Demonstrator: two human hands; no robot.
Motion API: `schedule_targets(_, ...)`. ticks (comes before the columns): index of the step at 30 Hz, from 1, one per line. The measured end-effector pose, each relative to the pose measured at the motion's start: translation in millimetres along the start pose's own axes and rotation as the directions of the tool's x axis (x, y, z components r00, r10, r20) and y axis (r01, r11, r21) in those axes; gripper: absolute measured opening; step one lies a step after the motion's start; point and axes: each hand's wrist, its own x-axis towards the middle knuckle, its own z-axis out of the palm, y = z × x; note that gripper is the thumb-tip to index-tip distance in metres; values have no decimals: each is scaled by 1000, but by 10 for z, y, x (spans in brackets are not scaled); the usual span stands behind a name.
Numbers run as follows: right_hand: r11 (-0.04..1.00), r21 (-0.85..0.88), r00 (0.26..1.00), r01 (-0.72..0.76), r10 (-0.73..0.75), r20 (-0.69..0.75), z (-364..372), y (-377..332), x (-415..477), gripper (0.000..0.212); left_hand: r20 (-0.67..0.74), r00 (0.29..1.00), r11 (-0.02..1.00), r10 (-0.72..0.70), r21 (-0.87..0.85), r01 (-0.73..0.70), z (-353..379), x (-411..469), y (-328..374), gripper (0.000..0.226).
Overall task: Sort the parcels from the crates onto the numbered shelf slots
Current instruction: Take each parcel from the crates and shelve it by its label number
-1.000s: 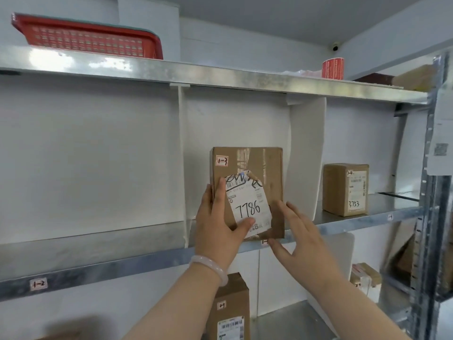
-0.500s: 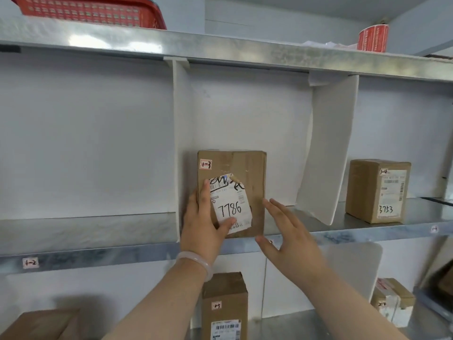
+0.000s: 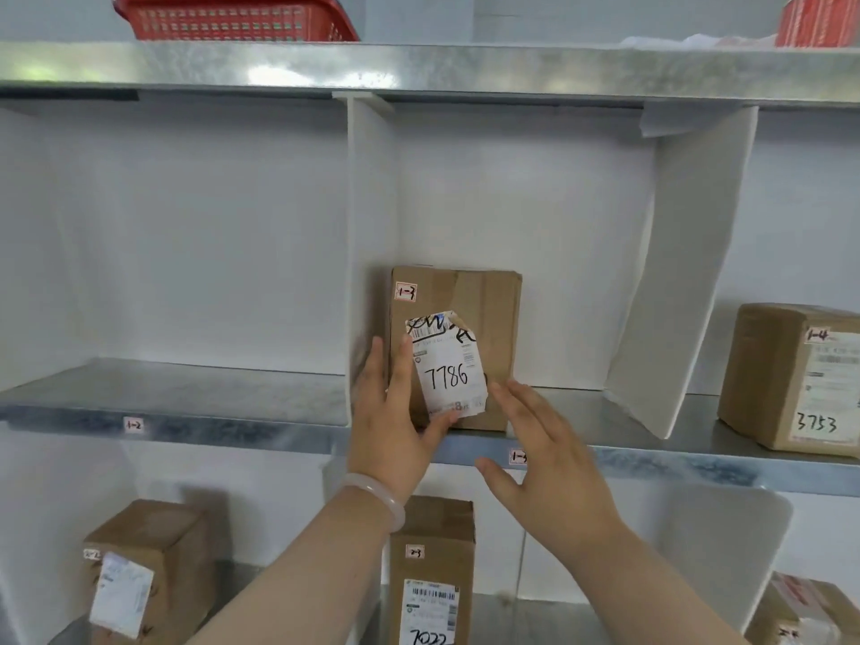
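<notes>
A brown cardboard parcel (image 3: 484, 318) with a white label reading 7786 and a small tag 1-3 stands upright on the metal shelf (image 3: 651, 451), in the slot tagged 1-3, close to the white divider (image 3: 370, 253) on its left. My left hand (image 3: 395, 416) grips the parcel's lower left corner, fingers on its side and front, thumb under the label. My right hand (image 3: 544, 458) hovers just off the parcel's lower right, fingers spread, holding nothing.
Slot 1-2 (image 3: 133, 425) lies to the left. A parcel marked 3753 (image 3: 796, 379) stands in the slot to the right, past a leaning white divider (image 3: 675, 290). Below stand more parcels, one marked 7022 (image 3: 430, 570). A red basket (image 3: 237, 18) sits on top.
The parcel has gone deeper into slot 1-3 and now rests on the shelf. My right hand has drawn back from its right edge. The view has shifted left and closer.
</notes>
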Motion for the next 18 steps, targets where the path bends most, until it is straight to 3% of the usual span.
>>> schedule_targets(4,988,110,992,105,-112,65,182,-191,-136,76,-43,996,984,84,163,-76,-361,-456,-90,89)
schedule_targets(7,964,186,954,188,-225,201,421,-440,-199,77,-27,999,927,31,373,-18,-769,-747,-216,77)
schedule_targets(11,912,277,876,303,-381,296,817,-1050,-229,81,-84,993,792,-88,599,121,-1522,-1121,-403,81)
schedule_targets(18,731,537,745,421,-616,255,1112,-2547,-472,80,-165,956,510,-244,816,271,-3108,-1892,-521,84)
